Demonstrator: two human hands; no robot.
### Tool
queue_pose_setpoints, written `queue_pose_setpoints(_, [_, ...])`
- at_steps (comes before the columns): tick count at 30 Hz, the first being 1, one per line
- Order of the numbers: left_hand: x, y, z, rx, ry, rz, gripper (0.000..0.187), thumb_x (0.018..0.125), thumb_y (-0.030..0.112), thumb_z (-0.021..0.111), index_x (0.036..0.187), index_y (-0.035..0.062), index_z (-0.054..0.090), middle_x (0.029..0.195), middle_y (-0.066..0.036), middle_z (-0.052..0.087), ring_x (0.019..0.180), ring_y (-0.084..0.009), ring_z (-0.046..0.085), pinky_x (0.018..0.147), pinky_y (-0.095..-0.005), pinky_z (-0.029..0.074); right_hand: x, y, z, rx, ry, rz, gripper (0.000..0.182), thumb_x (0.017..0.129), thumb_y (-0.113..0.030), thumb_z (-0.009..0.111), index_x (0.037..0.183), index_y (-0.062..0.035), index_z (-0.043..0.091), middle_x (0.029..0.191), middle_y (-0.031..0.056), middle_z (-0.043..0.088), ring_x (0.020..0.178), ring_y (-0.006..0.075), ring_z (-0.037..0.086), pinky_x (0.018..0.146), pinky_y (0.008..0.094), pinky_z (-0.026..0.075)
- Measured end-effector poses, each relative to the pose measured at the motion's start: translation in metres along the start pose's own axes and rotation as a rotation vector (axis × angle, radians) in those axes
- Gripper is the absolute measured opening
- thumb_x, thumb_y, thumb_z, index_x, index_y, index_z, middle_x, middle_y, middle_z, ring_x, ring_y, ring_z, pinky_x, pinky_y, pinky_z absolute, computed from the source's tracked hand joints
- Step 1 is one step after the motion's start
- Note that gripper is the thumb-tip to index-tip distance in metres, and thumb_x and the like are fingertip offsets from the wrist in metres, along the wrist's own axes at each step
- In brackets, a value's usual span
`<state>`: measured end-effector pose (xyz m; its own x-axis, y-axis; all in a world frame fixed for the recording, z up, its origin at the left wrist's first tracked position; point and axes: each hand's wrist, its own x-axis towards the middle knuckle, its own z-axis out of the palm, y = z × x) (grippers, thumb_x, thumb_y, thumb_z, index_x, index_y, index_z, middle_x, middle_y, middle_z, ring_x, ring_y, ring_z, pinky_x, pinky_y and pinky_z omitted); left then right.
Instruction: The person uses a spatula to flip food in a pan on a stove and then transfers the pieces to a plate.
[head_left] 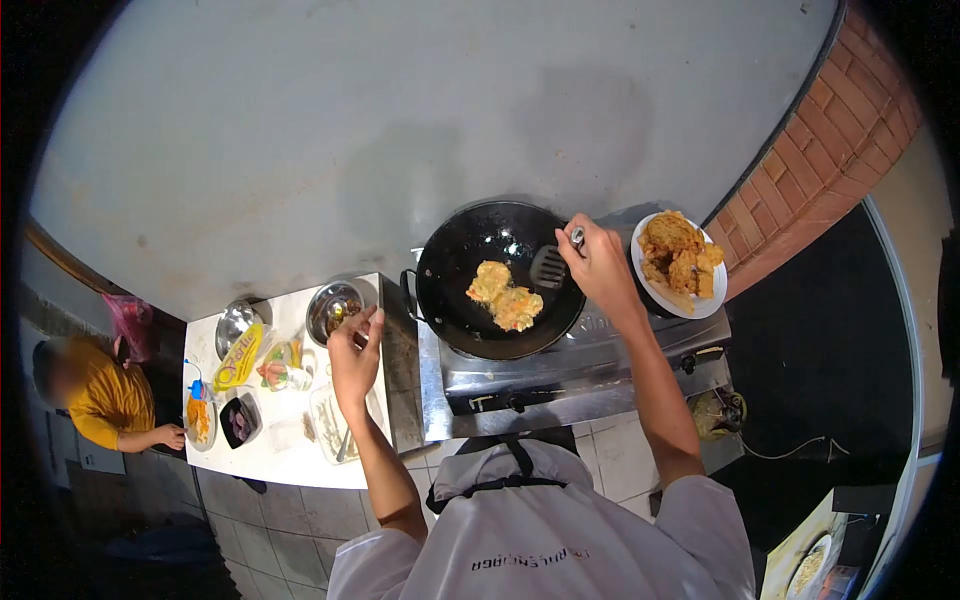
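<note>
My right hand (598, 265) is closed around the handle of a slotted spatula (549, 268). Its dark slotted blade rests inside a black wok (450, 325), at the right side. Two pale golden fritters (503, 296) lie touching each other in the middle of the wok, with shiny oil around them. My left hand (355, 360) hovers at the near rim of a steel bowl (333, 308) on the white table, fingers apart and nothing visible in them. Some small brownish contents show in that bowl, partly hidden by the hand.
A white plate (690, 305) of fried pieces stands right of the wok. The wok sits on a steel stove (600, 375). On the white table (270, 460) are another steel bowl (237, 328), a yellow packet (238, 358) and several containers. A person (110, 395) stands at its left.
</note>
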<state>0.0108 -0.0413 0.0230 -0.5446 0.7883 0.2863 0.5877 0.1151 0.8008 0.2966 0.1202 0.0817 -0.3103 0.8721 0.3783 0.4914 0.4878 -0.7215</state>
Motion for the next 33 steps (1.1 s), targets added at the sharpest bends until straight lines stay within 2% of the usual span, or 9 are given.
queue_pose_setpoints(4, [-0.002,-0.012,0.001,0.033,-0.009,0.016,0.034,0.086,0.027,0.066,0.102,-0.0031,0.067,0.062,-0.005,0.054,0.056,-0.0102,0.044,0.050,-0.0263,0.036,0.011,0.001,0.002,-0.180,-0.127,0.001,0.023,0.090,-0.016,0.056,0.086,0.0062,0.051,0.060,0.0230,0.055,0.063,0.0444,0.056,0.059,0.0467,0.043])
queue_pose_setpoints(8, [-0.001,-0.013,-0.002,0.051,0.000,0.018,0.034,0.086,0.027,0.066,0.103,-0.0031,0.067,0.062,-0.005,0.053,0.056,-0.0099,0.044,0.050,-0.0264,0.035,0.032,0.008,0.010,-0.258,-0.222,-0.033,0.026,0.091,-0.017,0.054,0.092,0.0082,0.048,0.063,0.0255,0.056,0.069,0.0460,0.058,0.063,0.0477,0.045])
queue_pose_setpoints(10, [-0.001,-0.013,-0.001,0.034,-0.004,0.010,0.034,0.086,0.027,0.066,0.103,-0.0030,0.067,0.062,-0.005,0.053,0.056,-0.0099,0.044,0.050,-0.0264,0.035,0.043,0.027,0.022,-0.218,-0.218,-0.059,0.026,0.094,-0.019,0.052,0.089,0.0049,0.044,0.060,0.0202,0.055,0.057,0.0371,0.055,0.058,0.0428,0.044])
queue_pose_setpoints(14, [-0.003,-0.008,-0.002,0.042,-0.010,-0.013,0.035,0.086,0.028,0.066,0.103,-0.0028,0.067,0.062,-0.005,0.053,0.055,-0.0100,0.043,0.050,-0.0263,0.035,0.059,0.046,0.027,-0.066,-0.288,0.000,0.028,0.094,-0.019,0.050,0.095,0.0088,0.044,0.067,0.0236,0.058,0.069,0.0397,0.061,0.062,0.0442,0.046])
queue_pose_setpoints(16, [-0.003,-0.010,-0.002,0.048,-0.005,-0.011,0.035,0.086,0.028,0.066,0.103,-0.0027,0.067,0.062,-0.005,0.053,0.055,-0.0100,0.043,0.050,-0.0263,0.035,0.062,0.063,0.032,-0.001,-0.302,-0.003,0.026,0.095,-0.019,0.049,0.092,0.0064,0.044,0.066,0.0150,0.059,0.063,0.0285,0.061,0.060,0.0391,0.046])
queue_pose_setpoints(19, [-0.004,-0.014,-0.005,0.050,0.007,-0.011,0.035,0.086,0.028,0.066,0.103,-0.0026,0.067,0.062,-0.005,0.053,0.055,-0.0102,0.042,0.050,-0.0263,0.035,0.065,0.083,0.036,0.093,-0.360,0.004,0.023,0.096,-0.018,0.047,0.090,0.0039,0.045,0.064,0.0082,0.058,0.061,0.0198,0.057,0.060,0.0349,0.045])
queue_pose_setpoints(26, [-0.001,-0.007,-0.006,0.069,-0.031,-0.075,0.031,0.088,0.022,0.064,0.102,-0.0045,0.066,0.073,-0.011,0.065,0.064,-0.0111,0.053,0.063,-0.0273,0.045,0.066,0.070,0.024,0.118,-0.271,-0.043,0.020,0.097,-0.017,0.045,0.091,0.0021,0.045,0.067,0.0090,0.057,0.062,0.0191,0.056,0.062,0.0338,0.045])
queue_pose_setpoints(29, [-0.001,-0.011,0.001,0.036,0.009,-0.018,0.035,0.086,0.028,0.066,0.102,-0.0032,0.067,0.064,-0.006,0.055,0.057,-0.0109,0.045,0.054,-0.0268,0.039,0.064,0.061,0.023,0.042,-0.315,-0.048,0.020,0.097,-0.017,0.044,0.091,0.0021,0.044,0.068,0.0098,0.057,0.062,0.0192,0.055,0.062,0.0342,0.045])
queue_pose_setpoints(33, [0.000,-0.010,0.003,0.044,0.010,-0.009,0.035,0.086,0.028,0.066,0.102,-0.0030,0.067,0.063,-0.006,0.055,0.057,-0.0110,0.046,0.054,-0.0271,0.039,0.061,0.079,0.036,0.094,-0.392,-0.025,0.021,0.097,-0.017,0.043,0.093,0.0027,0.044,0.067,0.0091,0.056,0.063,0.0182,0.055,0.063,0.0335,0.045])
